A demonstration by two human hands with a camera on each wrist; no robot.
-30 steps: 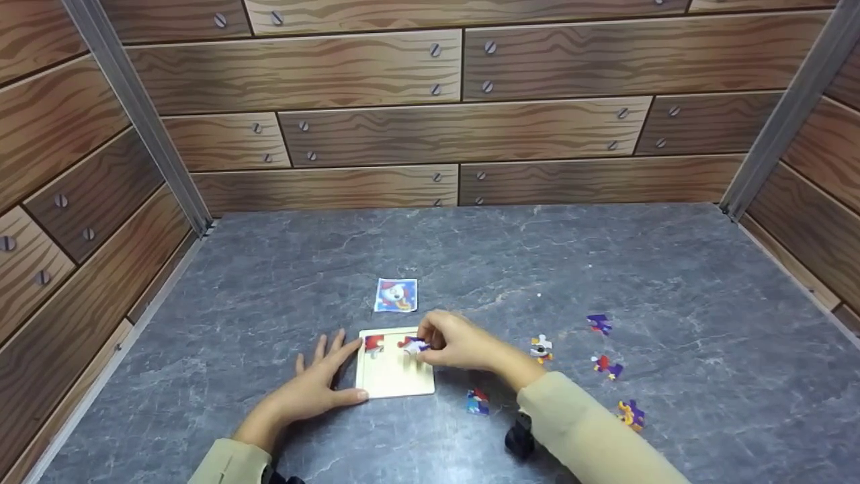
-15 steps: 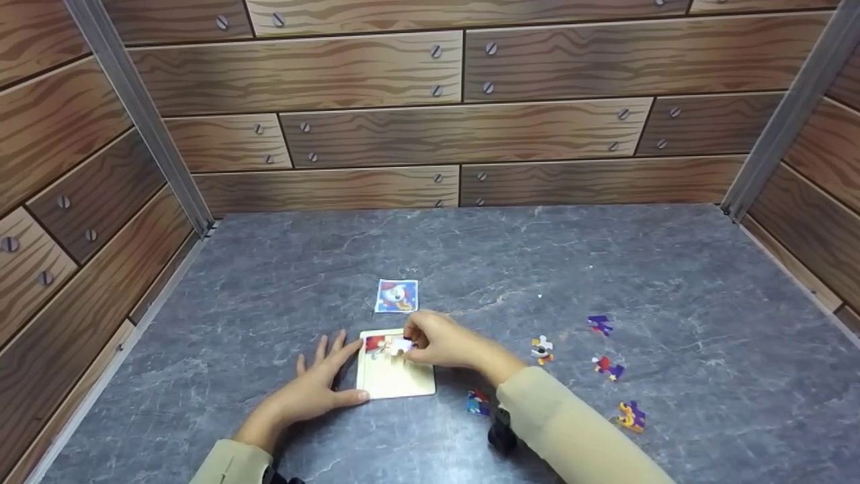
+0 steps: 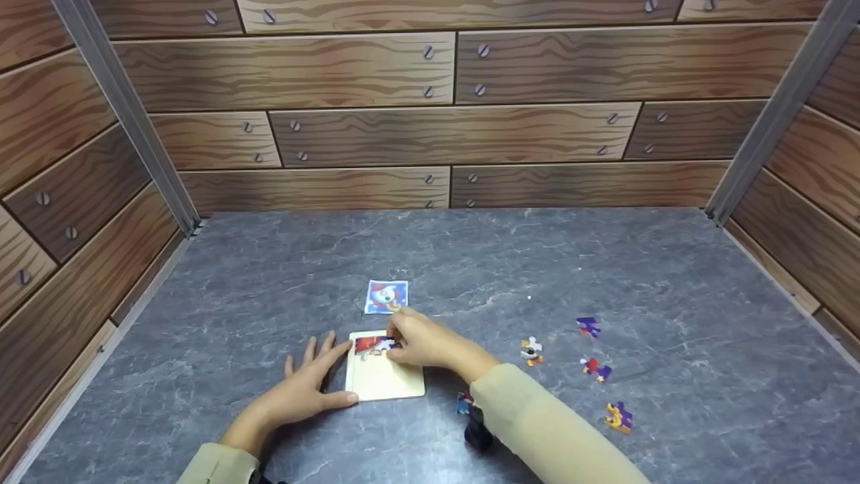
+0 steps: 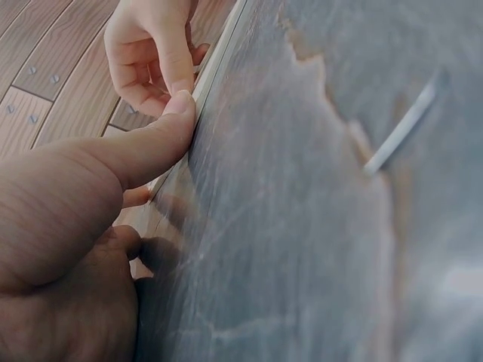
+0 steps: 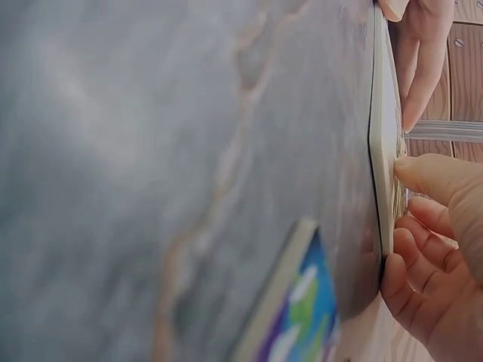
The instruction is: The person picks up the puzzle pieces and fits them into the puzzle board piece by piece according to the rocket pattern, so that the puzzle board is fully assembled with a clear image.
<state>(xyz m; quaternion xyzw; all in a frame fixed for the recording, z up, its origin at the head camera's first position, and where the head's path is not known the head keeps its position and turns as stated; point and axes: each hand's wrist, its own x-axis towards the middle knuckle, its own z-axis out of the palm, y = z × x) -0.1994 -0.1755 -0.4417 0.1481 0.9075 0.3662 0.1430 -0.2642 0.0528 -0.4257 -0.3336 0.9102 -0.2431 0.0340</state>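
Observation:
A pale wooden puzzle tray (image 3: 386, 384) lies on the table with a red puzzle piece (image 3: 363, 343) in its far left corner. My right hand (image 3: 424, 340) pinches a white, red and purple puzzle piece (image 3: 383, 345) over the far part of the tray, right against the red one. Fingers cover part of the held piece. My left hand (image 3: 300, 390) is spread flat at the tray's left side, with thumb and index fingertip at its edge. In the right wrist view, the right hand's fingers (image 5: 438, 188) stand at the tray's edge (image 5: 383, 151).
Several loose puzzle pieces lie to the right, among them a white one (image 3: 531, 351), a purple one (image 3: 588, 327) and a yellow-purple one (image 3: 619, 417). A blue piece (image 3: 463, 403) is partly behind the right sleeve. A picture card (image 3: 387, 297) lies beyond the tray. Wood-patterned walls enclose the table.
The right hand has moved left over the tray, bringing its piece up against the red corner piece. The left hand keeps its place at the tray, and the head view has shifted slightly.

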